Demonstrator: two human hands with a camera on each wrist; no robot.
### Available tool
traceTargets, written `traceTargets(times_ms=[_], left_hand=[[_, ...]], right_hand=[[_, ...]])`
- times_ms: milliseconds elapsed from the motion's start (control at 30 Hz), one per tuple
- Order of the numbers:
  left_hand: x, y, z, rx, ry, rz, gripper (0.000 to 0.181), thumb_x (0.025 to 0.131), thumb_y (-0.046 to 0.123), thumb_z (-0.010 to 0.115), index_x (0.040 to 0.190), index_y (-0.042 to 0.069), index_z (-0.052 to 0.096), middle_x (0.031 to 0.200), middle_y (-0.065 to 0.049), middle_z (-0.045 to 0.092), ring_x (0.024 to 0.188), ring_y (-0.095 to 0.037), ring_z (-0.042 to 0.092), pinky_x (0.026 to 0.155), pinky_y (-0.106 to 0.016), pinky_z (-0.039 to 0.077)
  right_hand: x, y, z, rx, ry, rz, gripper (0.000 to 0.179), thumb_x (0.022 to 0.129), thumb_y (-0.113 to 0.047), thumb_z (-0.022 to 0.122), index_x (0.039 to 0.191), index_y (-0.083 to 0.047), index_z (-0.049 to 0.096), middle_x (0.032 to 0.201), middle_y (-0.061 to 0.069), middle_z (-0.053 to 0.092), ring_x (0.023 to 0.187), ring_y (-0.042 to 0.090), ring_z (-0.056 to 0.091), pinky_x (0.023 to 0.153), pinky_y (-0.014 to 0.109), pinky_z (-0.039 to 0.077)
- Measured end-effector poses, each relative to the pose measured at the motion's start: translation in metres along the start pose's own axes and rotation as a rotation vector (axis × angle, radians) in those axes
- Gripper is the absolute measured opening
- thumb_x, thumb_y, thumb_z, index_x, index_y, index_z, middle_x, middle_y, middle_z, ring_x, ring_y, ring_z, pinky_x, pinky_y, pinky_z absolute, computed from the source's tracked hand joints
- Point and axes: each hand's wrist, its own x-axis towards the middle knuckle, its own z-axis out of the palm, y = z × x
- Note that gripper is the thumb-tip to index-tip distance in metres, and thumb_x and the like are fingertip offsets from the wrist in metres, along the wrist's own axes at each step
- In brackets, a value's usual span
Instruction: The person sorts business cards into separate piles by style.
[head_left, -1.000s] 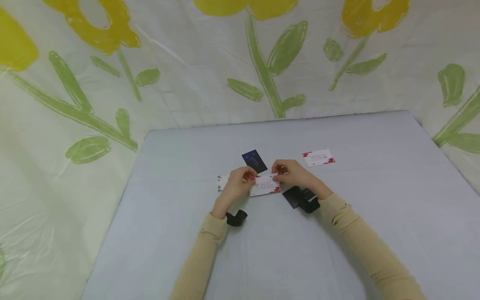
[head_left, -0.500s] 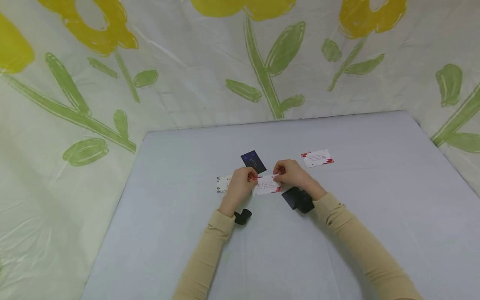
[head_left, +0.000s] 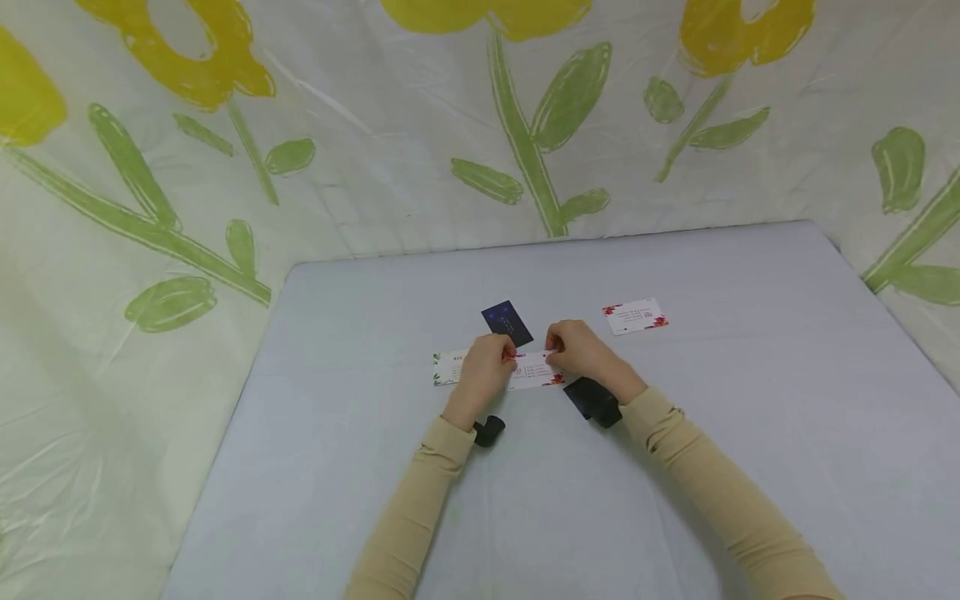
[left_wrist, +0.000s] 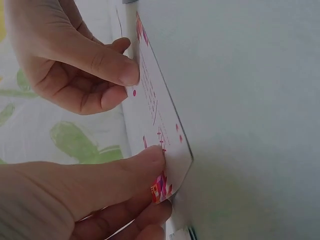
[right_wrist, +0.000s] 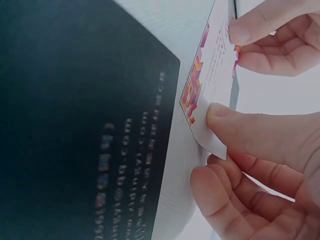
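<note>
A white business card (head_left: 536, 372) with red and pink floral corners is held in the middle of the table, slightly tilted. My left hand (head_left: 483, 373) pinches its left end, thumb (left_wrist: 152, 159) on the printed face. The right hand (head_left: 587, 353) pinches the opposite end between thumb (right_wrist: 222, 117) and fingers, near the top corner. Just left of the left hand lies a white card with green leaves (head_left: 446, 369), partly hidden by that hand. Under the right wrist is a black card (right_wrist: 75, 100) with pale lettering, partly covered by the wrist camera in the head view.
Beyond the hands lies a dark blue card (head_left: 507, 322). Farther right, another white card with red floral corners (head_left: 635, 317) rests flat on the pale table (head_left: 360, 333). A flower-printed curtain (head_left: 375, 167) hangs behind the table's back edge.
The left hand and wrist have shifted slightly right, and the held card a little with them. Both hands keep their hold on it; the other cards stay put.
</note>
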Motion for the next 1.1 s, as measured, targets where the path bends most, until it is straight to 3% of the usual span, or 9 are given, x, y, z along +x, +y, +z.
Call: traceTargets(times_ms=[233, 500, 667, 867, 1100], left_hand=[[0.005, 0.004, 0.000, 0.028, -0.024, -0.010, 0.008, 0.080, 0.001, 0.068, 0.087, 0.002, 0.066, 0.082, -0.008, 0.062, 0.074, -0.019, 0.053, 0.069, -0.032, 0.045], [0.006, 0.007, -0.004, 0.111, 0.006, 0.048, 0.006, 0.079, 0.002, 0.069, 0.083, 0.003, 0.066, 0.078, -0.007, 0.058, 0.076, -0.021, 0.052, 0.068, -0.033, 0.044], [0.009, 0.009, -0.007, 0.134, -0.031, 0.055, 0.003, 0.082, 0.003, 0.067, 0.085, 0.002, 0.068, 0.082, -0.008, 0.062, 0.078, -0.022, 0.056, 0.071, -0.034, 0.046], [0.018, 0.017, -0.007, 0.084, -0.057, 0.077, 0.009, 0.087, 0.007, 0.063, 0.091, 0.002, 0.068, 0.086, -0.008, 0.064, 0.077, -0.019, 0.057, 0.070, -0.031, 0.047], [0.048, 0.045, 0.008, -0.077, -0.082, 0.091, 0.024, 0.092, 0.015, 0.058, 0.111, 0.000, 0.062, 0.102, -0.011, 0.062, 0.092, -0.021, 0.057, 0.077, -0.029, 0.046]], right_hand=[[-0.002, -0.001, -0.004, -0.032, 0.006, -0.004, 0.009, 0.077, 0.000, 0.068, 0.079, 0.000, 0.059, 0.073, 0.007, 0.052, 0.070, 0.020, 0.047, 0.062, 0.029, 0.039], [-0.004, -0.006, -0.010, -0.108, 0.015, 0.005, 0.009, 0.078, -0.005, 0.069, 0.078, -0.002, 0.061, 0.073, 0.007, 0.051, 0.071, 0.021, 0.047, 0.064, 0.031, 0.040], [-0.003, -0.003, -0.016, -0.090, -0.018, -0.018, 0.007, 0.084, -0.008, 0.064, 0.081, -0.002, 0.066, 0.075, 0.005, 0.056, 0.070, 0.019, 0.047, 0.063, 0.030, 0.041], [-0.009, 0.022, -0.051, 0.015, 0.029, -0.110, 0.014, 0.089, -0.009, 0.059, 0.087, 0.002, 0.068, 0.080, 0.008, 0.064, 0.071, 0.018, 0.052, 0.063, 0.030, 0.042], [-0.027, 0.063, -0.102, -0.041, 0.141, -0.054, 0.020, 0.089, -0.003, 0.056, 0.103, 0.011, 0.062, 0.095, 0.021, 0.063, 0.087, 0.031, 0.056, 0.077, 0.045, 0.043]])
